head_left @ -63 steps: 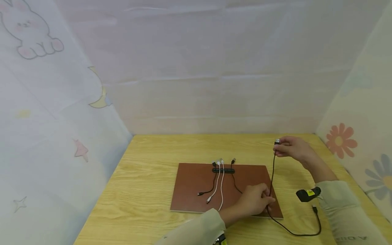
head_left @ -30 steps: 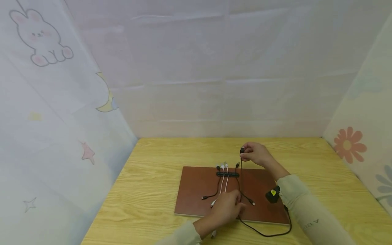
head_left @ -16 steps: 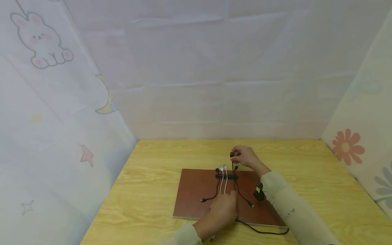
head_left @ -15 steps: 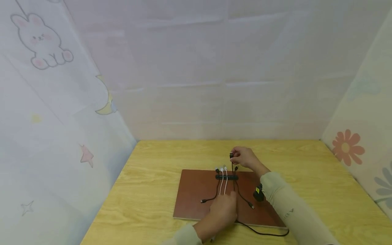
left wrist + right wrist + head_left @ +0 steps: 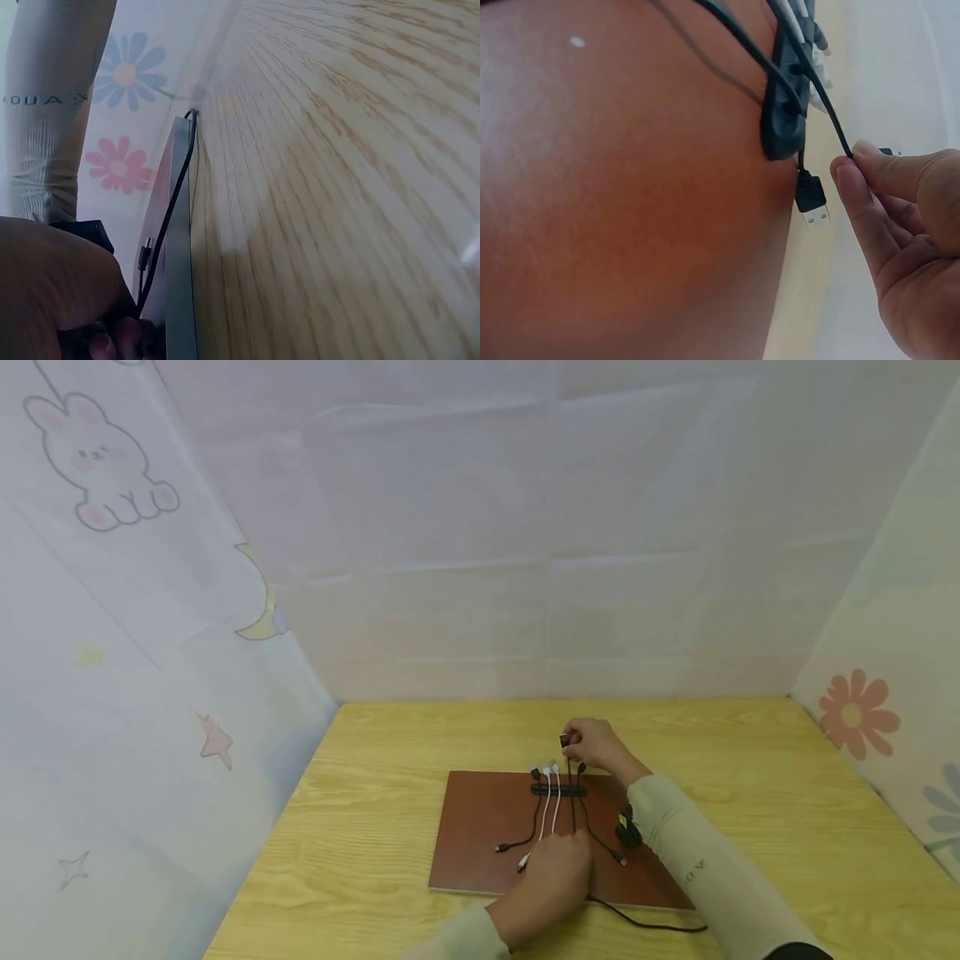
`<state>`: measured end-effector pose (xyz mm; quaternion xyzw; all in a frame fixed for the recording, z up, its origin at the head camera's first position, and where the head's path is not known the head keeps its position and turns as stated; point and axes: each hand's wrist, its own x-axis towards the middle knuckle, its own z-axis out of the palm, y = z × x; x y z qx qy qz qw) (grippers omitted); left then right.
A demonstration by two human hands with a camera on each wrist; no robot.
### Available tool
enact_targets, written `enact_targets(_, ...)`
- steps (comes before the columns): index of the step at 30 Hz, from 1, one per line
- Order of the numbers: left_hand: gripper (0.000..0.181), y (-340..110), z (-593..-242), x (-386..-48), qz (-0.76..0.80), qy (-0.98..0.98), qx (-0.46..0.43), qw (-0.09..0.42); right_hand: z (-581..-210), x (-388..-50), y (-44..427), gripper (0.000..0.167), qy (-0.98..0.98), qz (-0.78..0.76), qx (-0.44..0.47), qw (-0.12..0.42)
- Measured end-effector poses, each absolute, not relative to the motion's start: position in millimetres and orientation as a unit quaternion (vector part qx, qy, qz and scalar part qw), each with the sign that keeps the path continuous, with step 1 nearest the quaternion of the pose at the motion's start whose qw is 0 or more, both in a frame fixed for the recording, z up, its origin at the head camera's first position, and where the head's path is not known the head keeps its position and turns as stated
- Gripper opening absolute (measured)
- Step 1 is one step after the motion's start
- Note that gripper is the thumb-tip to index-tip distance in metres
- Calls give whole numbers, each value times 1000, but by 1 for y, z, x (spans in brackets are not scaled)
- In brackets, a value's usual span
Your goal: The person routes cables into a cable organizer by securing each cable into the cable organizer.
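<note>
My right hand (image 5: pixel 596 745) pinches a black USB cable (image 5: pixel 826 97) just below its plug, above the far edge of a brown board (image 5: pixel 472 827). My left hand (image 5: pixel 551 872), low over the board's near part, grips the same cable further down. Between the hands the cable runs taut across a black cable holder (image 5: pixel 558 790); whether it sits in a slot I cannot tell. Two black cables and two white cables (image 5: pixel 555 810) lie in the holder, their USB plugs past the far edge. One black USB plug (image 5: pixel 811 196) hangs beside the holder's end.
The board lies on a wood-grain table (image 5: pixel 360 810). The held cable's tail (image 5: pixel 652 927) curves off the board's near edge to the right. Printed cloth walls (image 5: pixel 450 568) stand behind and at both sides.
Both hands have carried the black USB cable leftward from the board's right side to the holder, and the right hand came down slightly. Over the last half second they have barely moved.
</note>
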<state>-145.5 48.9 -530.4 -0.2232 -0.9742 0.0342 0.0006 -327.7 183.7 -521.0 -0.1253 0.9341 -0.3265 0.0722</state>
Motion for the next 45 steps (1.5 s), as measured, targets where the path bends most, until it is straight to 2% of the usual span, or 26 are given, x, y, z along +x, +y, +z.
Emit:
enact_targets(5,17,53,-526,-144,78,-972,-222,-24,-522,-329,180,18,940,-303,-140,63)
enact_targets(14,13,51,-525,-149,107,-959,-263,-1,-522,-333,175,17,945,-290,-144,51)
enact_targets(30,11,44,-528,-152,99,-941,-323,-25,-533,-335,171,10,952,-252,-161,71)
enact_targets(45,17,39,-525,-152,129,-921,-369,1,-534,-335,170,13,951,-247,-177,60)
